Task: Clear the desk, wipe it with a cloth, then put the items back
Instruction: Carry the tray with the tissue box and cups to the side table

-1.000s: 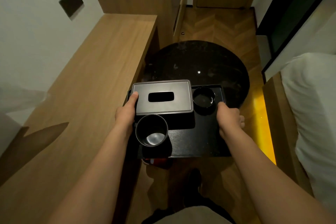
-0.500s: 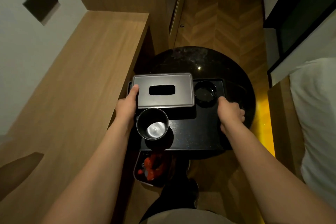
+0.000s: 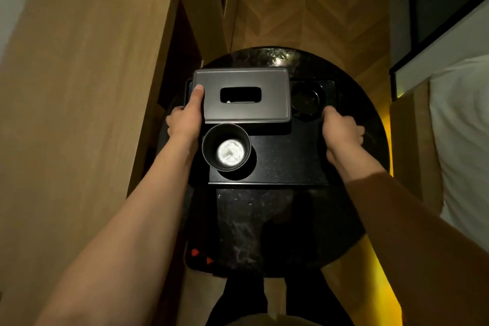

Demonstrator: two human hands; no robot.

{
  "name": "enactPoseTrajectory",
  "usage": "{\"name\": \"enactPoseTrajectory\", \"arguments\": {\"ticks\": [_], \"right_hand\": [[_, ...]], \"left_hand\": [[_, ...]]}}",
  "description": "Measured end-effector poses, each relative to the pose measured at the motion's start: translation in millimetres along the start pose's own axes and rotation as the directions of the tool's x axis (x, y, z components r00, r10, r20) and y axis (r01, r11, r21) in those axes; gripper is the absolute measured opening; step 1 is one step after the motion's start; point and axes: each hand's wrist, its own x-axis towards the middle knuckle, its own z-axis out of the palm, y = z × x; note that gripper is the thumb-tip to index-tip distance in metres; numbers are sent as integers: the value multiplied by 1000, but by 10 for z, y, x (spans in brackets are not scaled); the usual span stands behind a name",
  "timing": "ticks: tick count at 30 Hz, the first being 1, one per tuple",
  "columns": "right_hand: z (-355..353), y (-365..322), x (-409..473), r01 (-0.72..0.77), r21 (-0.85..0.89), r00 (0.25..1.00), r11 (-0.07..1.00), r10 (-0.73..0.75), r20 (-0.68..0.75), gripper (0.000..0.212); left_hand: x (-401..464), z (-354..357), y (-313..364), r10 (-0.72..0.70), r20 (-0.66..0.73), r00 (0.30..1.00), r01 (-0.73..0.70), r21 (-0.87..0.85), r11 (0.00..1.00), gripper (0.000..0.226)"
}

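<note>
Head view: looking straight down at a black tray [image 3: 277, 167] held over a round black marble side table [image 3: 264, 219]; whether it already rests on the tabletop I cannot tell.
Left hand [image 3: 185, 122]: grips the tray's left edge, fingers curled under, thumb laid flat on the lid of the grey tissue box [image 3: 242, 95] — probably to pin the box against sliding.
Right hand [image 3: 341, 132]: fingers curled round the tray's right edge, level with the left, so the load looks balanced side to side.
Tray contents: tissue box across the far side; dark round ashtray [image 3: 307, 99] just beside it at the far right corner; black cup [image 3: 226, 147] upright at the near left, touching the box's near edge, pale bottom showing.
Orientation: tray's long axis runs left to right; the box's long axis and slot run the same way, slot facing up.
Desk [image 3: 79, 114]: light wood, to the left, apart from the tray.
Judgement: clearing step — carrying everything on one tray saves trips; wiping not yet begun.
</note>
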Motion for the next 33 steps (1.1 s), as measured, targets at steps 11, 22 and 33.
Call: {"name": "enactPoseTrajectory", "arguments": {"ticks": [11,22,33], "right_hand": [[376,-408,903,-5,-8,1000,1000,5,-23,72],[623,-726,1252,-64,-151,997,986,56,-57,67],[686,-543,1047,161,-157,986,974,-167,-23,83]], "left_hand": [[775,713,345,24,-40,999,-22,64,998,131],[1273,993,453,63,-216,974,14,334,943,104],[1296,958,469,57,-188,981,15,361,932,98]]}}
